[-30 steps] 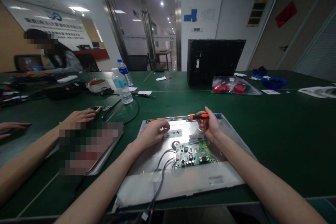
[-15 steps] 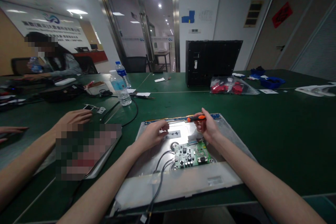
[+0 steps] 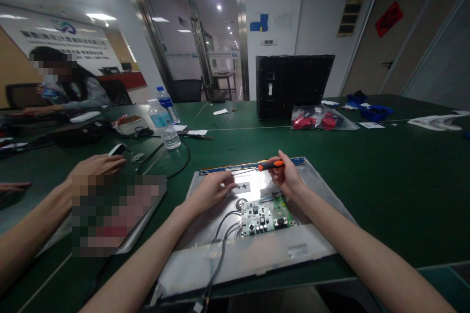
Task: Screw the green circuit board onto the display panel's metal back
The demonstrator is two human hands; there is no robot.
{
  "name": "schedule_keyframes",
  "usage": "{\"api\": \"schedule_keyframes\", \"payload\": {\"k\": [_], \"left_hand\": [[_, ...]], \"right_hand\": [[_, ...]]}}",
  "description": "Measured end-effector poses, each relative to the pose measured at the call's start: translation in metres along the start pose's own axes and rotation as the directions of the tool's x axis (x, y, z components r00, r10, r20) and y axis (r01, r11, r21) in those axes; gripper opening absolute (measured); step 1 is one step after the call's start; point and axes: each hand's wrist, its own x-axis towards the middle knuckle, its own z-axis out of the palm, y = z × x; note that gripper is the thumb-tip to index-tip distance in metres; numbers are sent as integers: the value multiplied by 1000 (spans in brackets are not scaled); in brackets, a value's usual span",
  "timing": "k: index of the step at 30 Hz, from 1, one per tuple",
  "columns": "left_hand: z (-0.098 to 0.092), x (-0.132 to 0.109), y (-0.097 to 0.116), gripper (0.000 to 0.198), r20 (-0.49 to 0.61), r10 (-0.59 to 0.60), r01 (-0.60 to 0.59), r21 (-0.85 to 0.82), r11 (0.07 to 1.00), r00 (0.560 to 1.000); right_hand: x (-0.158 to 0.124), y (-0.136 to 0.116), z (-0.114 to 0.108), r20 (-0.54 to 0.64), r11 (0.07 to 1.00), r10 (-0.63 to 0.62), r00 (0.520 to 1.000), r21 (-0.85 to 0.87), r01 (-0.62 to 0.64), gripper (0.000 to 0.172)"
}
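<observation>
My right hand (image 3: 286,173) is closed round a screwdriver (image 3: 271,165) with an orange and black handle. Its thin shaft points left, almost level, toward my left hand (image 3: 213,190). The left fingers are curled together by the tip; whatever they pinch is hidden. Both hands are above the silver metal back of a display panel (image 3: 323,195) lying on the table. Between them is a pale patch (image 3: 242,187) with several small dark pieces on it. A green circuit board (image 3: 267,216) with black cables (image 3: 224,249) is mounted nearer to me, and a narrow blue circuit strip (image 3: 299,161) runs along the far edge.
At left, a co-worker's hand (image 3: 97,165) holds a small dark, pale-edged piece (image 3: 117,149) beside a blurred-out flat device. Two water bottles (image 3: 164,124) stand behind. A black monitor housing (image 3: 293,85) and a bag with red items (image 3: 323,118) are at the back right.
The whole view has shifted slightly. My left fingers have moved a little, while my right hand keeps its grip on the screwdriver. The co-worker's hand has raised and tilted the small dark piece.
</observation>
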Motion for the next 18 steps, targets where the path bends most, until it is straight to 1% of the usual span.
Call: {"api": "schedule_keyframes", "payload": {"k": [12,18], "left_hand": [[0,-1,0,20,9,-24,24,13,1000,1000],[0,-1,1,18,31,-21,20,31,999,999]], "right_hand": [[-1,0,2,-1,1000,-10,1000,-7,10,44],[1,1,0,-5,999,-49,999,-24,49,43]]}}
